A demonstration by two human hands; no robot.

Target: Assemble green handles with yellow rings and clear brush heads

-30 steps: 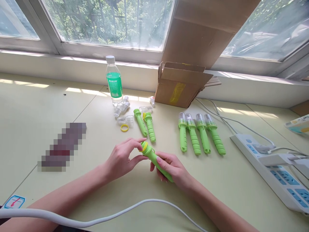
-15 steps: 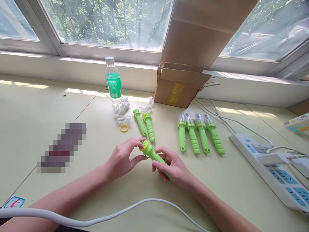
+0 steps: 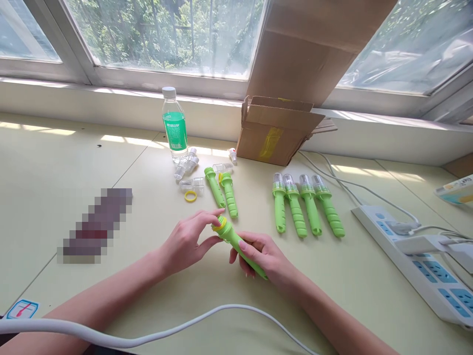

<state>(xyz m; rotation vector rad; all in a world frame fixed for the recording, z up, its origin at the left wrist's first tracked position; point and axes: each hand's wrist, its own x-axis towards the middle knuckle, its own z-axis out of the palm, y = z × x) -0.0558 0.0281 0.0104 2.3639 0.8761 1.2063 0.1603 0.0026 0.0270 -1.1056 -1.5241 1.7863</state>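
Note:
My right hand (image 3: 260, 254) is wrapped round a green plastic flashlight-shaped handle (image 3: 240, 245), tilted with its threaded end toward the upper left. Around the neck at that end sits a yellow ring (image 3: 220, 225). My left hand (image 3: 190, 239) pinches the ring end, index finger above and thumb below. Just beyond lie two more green handles (image 3: 229, 197), one with a yellow ring on its neck. A loose yellow ring (image 3: 190, 196) rests beside a clear plastic cap (image 3: 192, 184). On the right, several green handles with clear caps (image 3: 293, 207) lie in a row.
A bottle with a green label (image 3: 176, 129) stands at the back, with small clear parts (image 3: 186, 166) at its foot. Behind is an open cardboard box (image 3: 275, 135). A white power strip (image 3: 417, 266) with cables lies at right. A white cable (image 3: 177, 323) crosses the front.
My right hand's thumb and fingers have shifted on the green handle, uncovering more of its lower end. My left hand stays at the yellow ring, nearly unchanged.

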